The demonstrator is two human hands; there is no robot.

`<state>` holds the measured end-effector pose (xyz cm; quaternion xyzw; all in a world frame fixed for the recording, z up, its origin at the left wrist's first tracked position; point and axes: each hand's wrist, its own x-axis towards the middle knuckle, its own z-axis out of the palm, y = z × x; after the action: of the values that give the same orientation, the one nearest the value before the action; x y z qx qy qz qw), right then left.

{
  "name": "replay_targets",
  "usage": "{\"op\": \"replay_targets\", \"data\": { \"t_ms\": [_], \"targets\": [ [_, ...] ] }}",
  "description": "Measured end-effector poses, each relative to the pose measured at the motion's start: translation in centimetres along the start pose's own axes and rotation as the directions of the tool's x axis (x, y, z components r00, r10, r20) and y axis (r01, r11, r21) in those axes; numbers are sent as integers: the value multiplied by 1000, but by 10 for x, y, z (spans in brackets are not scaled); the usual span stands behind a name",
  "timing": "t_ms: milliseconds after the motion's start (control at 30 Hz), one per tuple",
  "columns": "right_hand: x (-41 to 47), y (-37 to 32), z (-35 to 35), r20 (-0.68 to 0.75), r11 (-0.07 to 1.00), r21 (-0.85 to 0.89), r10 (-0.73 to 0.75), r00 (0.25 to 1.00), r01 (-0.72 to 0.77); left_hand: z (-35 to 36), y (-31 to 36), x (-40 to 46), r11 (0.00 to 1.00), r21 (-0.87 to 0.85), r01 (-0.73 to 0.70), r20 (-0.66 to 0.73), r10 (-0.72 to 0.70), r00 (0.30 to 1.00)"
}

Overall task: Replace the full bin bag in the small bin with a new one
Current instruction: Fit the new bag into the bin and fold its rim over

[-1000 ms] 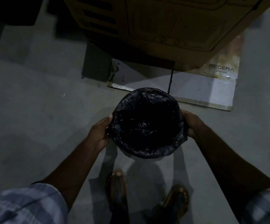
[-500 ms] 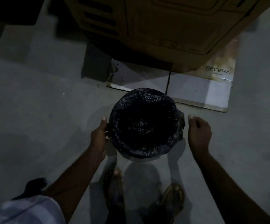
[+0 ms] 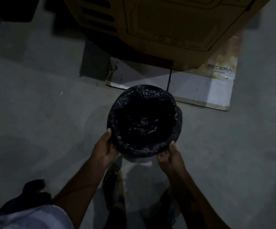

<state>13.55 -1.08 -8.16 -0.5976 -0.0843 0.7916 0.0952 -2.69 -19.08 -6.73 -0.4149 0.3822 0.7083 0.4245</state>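
the left hand (image 3: pixel 104 148) and right hand (image 3: pixel 170 156) grip the near rim of the small bin (image 3: pixel 138 160), fingers curled onto the black bin bag (image 3: pixel 143 119) folded over it. the bin stands on the grey floor (image 3: pixel 34 121), just beside a flattened cardboard sheet (image 3: pixel 203 90).

Yellow cabinet (image 3: pixel 167 22) over REGERA cardboard (image 3: pixel 200 86), grey floor (image 3: pixel 34 121).

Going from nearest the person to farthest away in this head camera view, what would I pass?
Sandalled feet → the hands, left hand and right hand → black bin bag on the small bin → flattened cardboard → wooden cabinet.
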Motion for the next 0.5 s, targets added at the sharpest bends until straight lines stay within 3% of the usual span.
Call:
{"op": "replay_targets", "data": {
  "t_ms": [100,233,333,400,500],
  "targets": [
    [7,-10,5,51,993,-106,51,997,-46,6,0,5,998,-44,-33,-61,31,998],
    [20,-20,17,-69,990,-122,65,996,-73,8,-4,14,993,46,-108,-221,115,968],
    [25,-20,14,-136,997,-74,9,991,-19,7,-9,15,976,129,-173,-516,215,829],
    [17,-18,11,-162,1000,-11,-19,987,18,14,-19,3,964,175,-201,-613,266,744],
    [1,-5,4,-162,995,74,72,984,-60,16,-44,-11,993,69,-99,-482,120,868]
  ]
}}
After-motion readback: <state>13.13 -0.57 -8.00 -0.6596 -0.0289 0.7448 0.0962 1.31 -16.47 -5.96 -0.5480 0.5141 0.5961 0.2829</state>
